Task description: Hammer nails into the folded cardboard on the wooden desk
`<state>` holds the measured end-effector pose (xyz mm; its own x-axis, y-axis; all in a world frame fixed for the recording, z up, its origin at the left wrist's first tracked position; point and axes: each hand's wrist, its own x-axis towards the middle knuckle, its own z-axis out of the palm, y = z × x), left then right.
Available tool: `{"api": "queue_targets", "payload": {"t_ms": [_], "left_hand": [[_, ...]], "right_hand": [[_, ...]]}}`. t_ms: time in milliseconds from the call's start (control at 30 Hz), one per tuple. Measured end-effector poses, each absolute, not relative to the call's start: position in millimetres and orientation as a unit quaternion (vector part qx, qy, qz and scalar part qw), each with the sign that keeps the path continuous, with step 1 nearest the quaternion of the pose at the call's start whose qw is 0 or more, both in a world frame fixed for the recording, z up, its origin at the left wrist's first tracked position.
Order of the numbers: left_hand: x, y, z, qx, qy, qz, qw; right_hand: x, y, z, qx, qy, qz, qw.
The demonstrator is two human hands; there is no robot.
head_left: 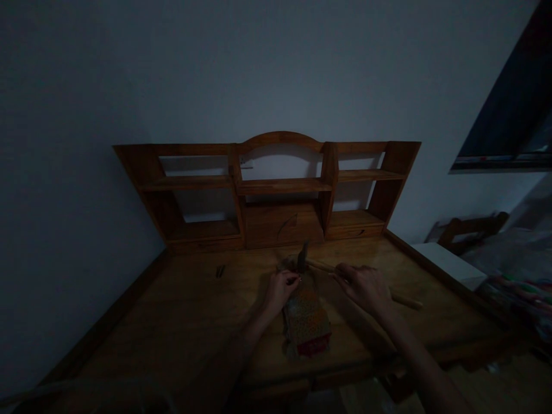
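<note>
My right hand (360,283) is wrapped around the wooden handle of a hammer (406,300). The hammer's dark head stands just above my left hand (282,288). The thumb and fingers of that hand are pinched together at the far end of a worn, speckled orange-brown block (307,315) with a red near end. What the pinch holds is too small and dark to make out. The block lies on the wooden desk (194,322), and its far end is partly hidden by my left hand and the hammer head.
Two small dark pieces (220,271) lie on the desk to the left. A wooden shelf unit (282,185) rises along the desk's back edge against the wall. Off to the right are a white surface (448,261) and a wooden chair back (472,227). The light is dim.
</note>
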<state>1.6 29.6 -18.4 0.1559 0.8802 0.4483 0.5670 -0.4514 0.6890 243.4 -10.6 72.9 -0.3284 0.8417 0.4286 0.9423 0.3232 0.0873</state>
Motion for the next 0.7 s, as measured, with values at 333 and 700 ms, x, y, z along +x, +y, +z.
{"api": "queue_targets", "payload": {"t_ms": [333, 700], "left_hand": [[2.3, 30.2, -20.2, 0.734, 0.496, 0.426, 0.182], [2.3, 29.7, -19.5, 0.734, 0.498, 0.424, 0.182]], "right_hand": [[247.5, -13.7, 78.5, -0.564, -0.796, -0.163, 0.147], [247.6, -12.3, 73.9, -0.562, -0.800, -0.147, 0.152]]}}
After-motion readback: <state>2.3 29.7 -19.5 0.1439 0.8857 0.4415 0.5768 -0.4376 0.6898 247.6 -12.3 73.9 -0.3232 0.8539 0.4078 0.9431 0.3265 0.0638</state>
